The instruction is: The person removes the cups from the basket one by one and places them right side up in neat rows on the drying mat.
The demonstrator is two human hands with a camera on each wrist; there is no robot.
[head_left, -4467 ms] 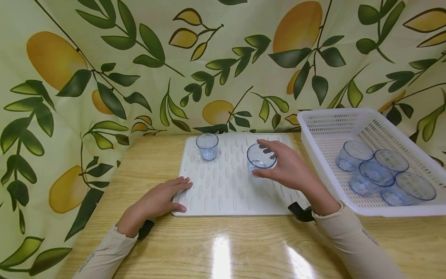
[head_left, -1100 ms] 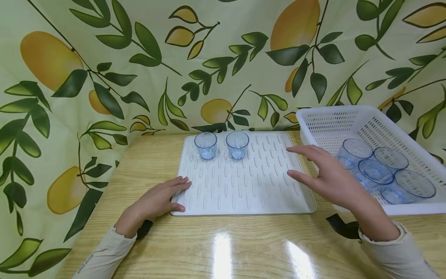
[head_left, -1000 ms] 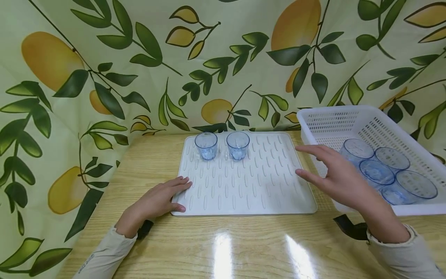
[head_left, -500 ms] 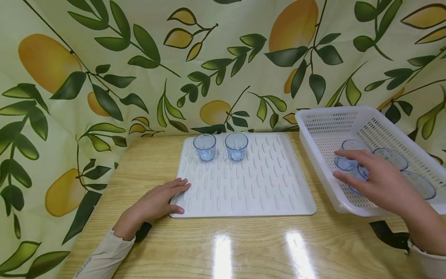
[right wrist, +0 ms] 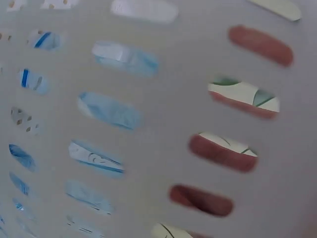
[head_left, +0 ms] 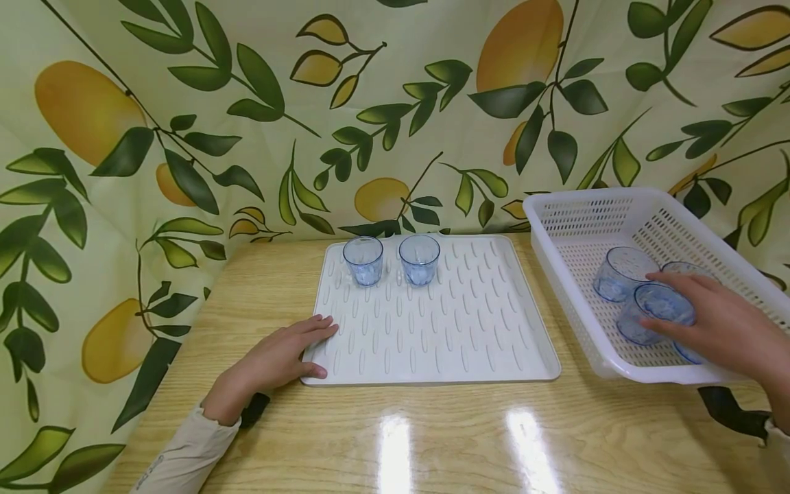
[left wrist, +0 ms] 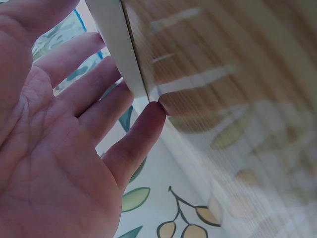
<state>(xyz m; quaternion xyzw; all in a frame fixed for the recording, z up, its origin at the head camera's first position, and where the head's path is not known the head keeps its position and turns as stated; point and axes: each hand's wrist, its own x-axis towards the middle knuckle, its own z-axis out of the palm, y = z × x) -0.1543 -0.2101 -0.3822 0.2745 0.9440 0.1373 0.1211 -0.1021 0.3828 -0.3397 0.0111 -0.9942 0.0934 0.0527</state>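
A: What is everything resting on?
B: A glossy, light wooden table [head_left: 457, 432], with two bright reflections [head_left: 395, 446] near its front. Behind hangs a cream cloth printed with orange fruit and green leaves [head_left: 370, 123].

A: And the containers?
B: A white, ridged, rectangular mat [head_left: 426, 329] bears two clear blue glass tumblers, one at left [head_left: 364, 262] and one at right [head_left: 420, 261]. They stand upright, slightly apart, near its back edge. On the right, a white perforated plastic basket [head_left: 577, 319] holds four more, rims up: a back left tumbler [head_left: 620, 274], a back right tumbler [head_left: 688, 267], a front left tumbler [head_left: 663, 302] and a mostly hidden front right tumbler [head_left: 686, 353].

A: Where are the hands?
B: The right hand [head_left: 719, 322] is inside the basket at the front left tumbler, thumb and fingers apart about its rim. I cannot tell whether they grip it; the right wrist view shows mainly slotted wall. The left hand [head_left: 278, 353] rests at the mat's front left corner, fingers spread.

A: Any room at the edges?
B: Ridges show across the mat's front and right. A narrow strip of wood separates mat from basket, whose rim stands higher.
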